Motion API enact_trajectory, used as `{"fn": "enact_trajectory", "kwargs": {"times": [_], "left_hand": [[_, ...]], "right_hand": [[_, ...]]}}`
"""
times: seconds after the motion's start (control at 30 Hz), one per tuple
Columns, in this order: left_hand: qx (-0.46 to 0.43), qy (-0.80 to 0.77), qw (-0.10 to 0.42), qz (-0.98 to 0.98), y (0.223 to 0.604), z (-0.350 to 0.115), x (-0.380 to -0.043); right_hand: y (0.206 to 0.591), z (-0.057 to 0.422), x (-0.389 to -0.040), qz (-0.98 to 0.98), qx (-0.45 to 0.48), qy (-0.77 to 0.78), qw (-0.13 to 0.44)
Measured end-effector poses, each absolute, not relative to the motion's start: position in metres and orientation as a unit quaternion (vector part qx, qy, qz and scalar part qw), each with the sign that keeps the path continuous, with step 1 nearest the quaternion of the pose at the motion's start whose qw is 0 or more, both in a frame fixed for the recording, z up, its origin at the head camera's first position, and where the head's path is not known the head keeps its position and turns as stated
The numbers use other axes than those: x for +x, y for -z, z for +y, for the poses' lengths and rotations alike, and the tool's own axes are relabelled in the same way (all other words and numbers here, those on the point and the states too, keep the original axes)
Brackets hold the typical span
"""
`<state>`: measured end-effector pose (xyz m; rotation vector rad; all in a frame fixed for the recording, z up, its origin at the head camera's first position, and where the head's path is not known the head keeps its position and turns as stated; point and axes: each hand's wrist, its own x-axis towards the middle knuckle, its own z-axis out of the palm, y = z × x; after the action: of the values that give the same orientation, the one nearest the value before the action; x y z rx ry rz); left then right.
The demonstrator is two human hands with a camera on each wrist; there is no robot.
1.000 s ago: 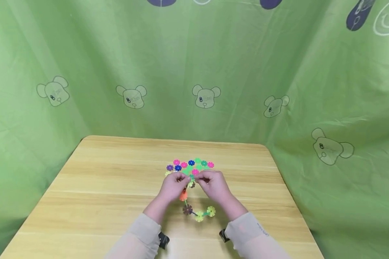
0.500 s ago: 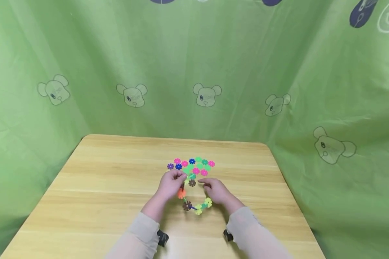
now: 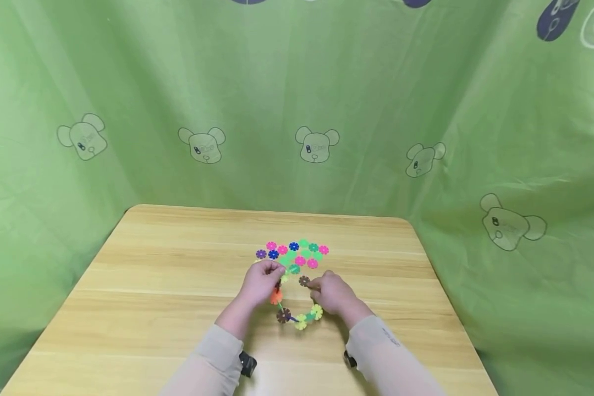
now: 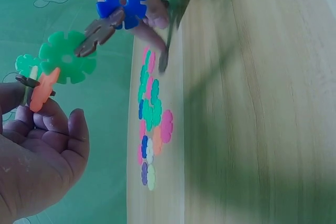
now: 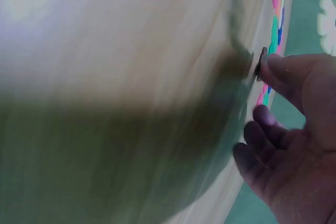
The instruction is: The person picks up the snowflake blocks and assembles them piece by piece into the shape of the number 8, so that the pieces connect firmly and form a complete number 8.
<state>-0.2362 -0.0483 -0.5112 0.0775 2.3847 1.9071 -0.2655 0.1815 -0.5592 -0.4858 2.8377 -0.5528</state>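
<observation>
My left hand [image 3: 261, 281] pinches one end of a chain of notched plastic snowflake discs above the table. An orange disc [image 4: 44, 90] sits close to its fingertips in the left wrist view, followed by a green disc [image 4: 67, 56] and a blue disc [image 4: 122, 1]. The chain hangs in a curve, with a yellow disc [image 3: 317, 312] near its lower right end. Between thumb and index finger, my right hand [image 3: 334, 292] pinches a brown snowflake disc [image 3: 304, 281]. Its other fingers are loosely bent in the right wrist view.
Loose snowflake discs in several colours lie beyond the hands, among them a pink disc [image 3: 312, 264], a purple disc [image 3: 260, 254] and a dark blue disc [image 3: 294, 246]. They rest on a wooden table [image 3: 178, 247]. A green curtain [image 3: 257, 176] hangs behind it.
My right hand has parted from the left hand, moved right, and picked at the brown disc, which has shifted slightly right with it. The left hand still holds the chain, now slightly left.
</observation>
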Motion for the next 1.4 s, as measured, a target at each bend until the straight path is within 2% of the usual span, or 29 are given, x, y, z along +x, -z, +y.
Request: {"fn": "enact_trajectory", "kwargs": {"times": [0.13,0.3,0.43,0.7,0.9,1.07,1.23,1.4], "left_hand": [[0.017,-0.623,0.042,0.781,0.510,-0.046,-0.236],[0.019,-0.624,0.044,0.780,0.507,-0.043,-0.235],[0.016,-0.626,0.048,0.778,0.507,-0.042,-0.234],[0.022,-0.622,0.047,0.781,0.506,-0.044,-0.232],[0.024,-0.623,0.049,0.780,0.506,-0.045,-0.233],[0.021,-0.631,0.049,0.774,0.506,-0.045,-0.232],[0.020,-0.628,0.046,0.777,0.505,-0.044,-0.232],[0.022,-0.629,0.043,0.776,0.505,-0.043,-0.231]], "right_hand": [[0.561,0.190,-0.265,0.970,-0.137,0.190,0.066],[0.567,0.196,-0.265,0.969,-0.128,0.202,0.055],[0.569,0.196,-0.265,0.967,-0.132,0.211,0.057],[0.570,0.197,-0.270,0.942,-0.122,0.294,0.103],[0.570,0.201,-0.271,0.917,-0.084,0.380,0.085],[0.553,0.192,-0.271,0.874,-0.051,0.482,0.037],[0.522,0.177,-0.268,0.817,-0.082,0.571,-0.002],[0.499,0.164,-0.261,0.790,-0.099,0.605,-0.001]]}}
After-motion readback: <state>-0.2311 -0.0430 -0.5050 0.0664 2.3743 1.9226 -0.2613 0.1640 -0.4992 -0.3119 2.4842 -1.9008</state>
